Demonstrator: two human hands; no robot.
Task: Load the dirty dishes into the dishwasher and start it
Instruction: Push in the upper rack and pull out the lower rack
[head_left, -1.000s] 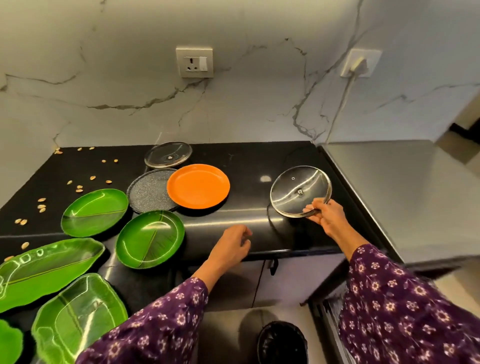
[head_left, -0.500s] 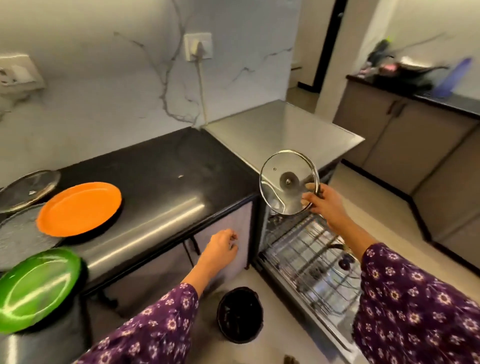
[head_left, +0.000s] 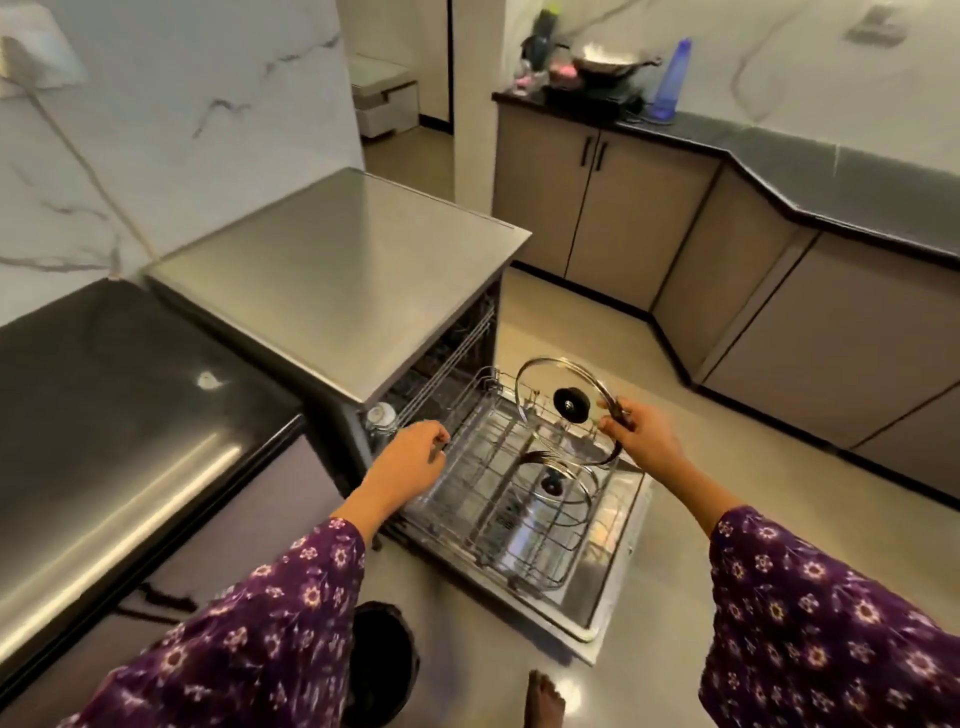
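Warm, even indoor light; glare streaked the black countertop (head_left: 130, 467); wide-angle bending at edges, slight motion blur throughout

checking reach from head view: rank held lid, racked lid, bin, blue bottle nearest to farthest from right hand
1. Held lid: in the right hand.
2. Racked lid: just below the hand.
3. Bin: low, to the left.
4. Blue bottle: far counter.

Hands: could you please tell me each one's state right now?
Left hand: fingers curled at wire dishwasher rack; grip cannot be told.
Right hand: holding round black-knobbed glass lid.
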